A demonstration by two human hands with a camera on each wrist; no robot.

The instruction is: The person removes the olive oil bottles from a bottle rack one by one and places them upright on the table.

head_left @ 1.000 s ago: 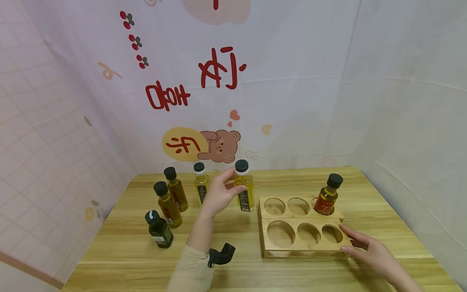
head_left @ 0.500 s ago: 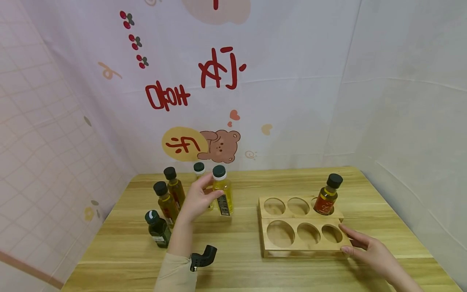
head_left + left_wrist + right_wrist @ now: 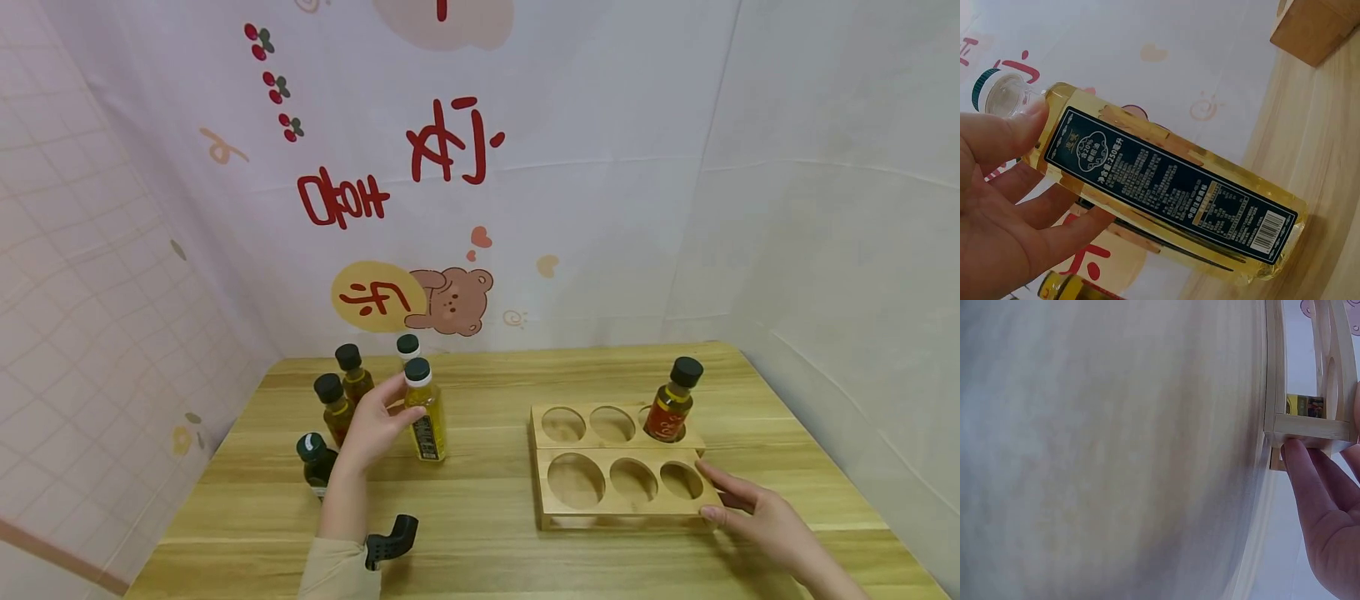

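Observation:
My left hand [image 3: 372,423] grips an oil bottle [image 3: 1172,187] near its neck, thumb on one side and fingers on the other. The bottle is clear, with yellow oil, a dark printed label and a green cap; it is roughly upright, and I cannot tell whether its base touches the table. Another green-capped bottle [image 3: 408,345] is mostly hidden behind it. My right hand [image 3: 772,521] holds the right end of a two-step wooden bottle rack [image 3: 622,500], thumb at the front corner. A red-labelled bottle [image 3: 667,415] stands in the rack's back right hole.
Left of my left hand stand two dark-capped bottles [image 3: 327,388] and a short dark green bottle [image 3: 313,454], all partly covered by the hand and arm. The wooden table [image 3: 480,542] meets a printed white cloth [image 3: 600,208] at the back.
My left hand has carried the yellow oil bottle leftward and nearer to me, away from the rack, to in front of the other green-capped bottle. My right hand and the rack stay put.

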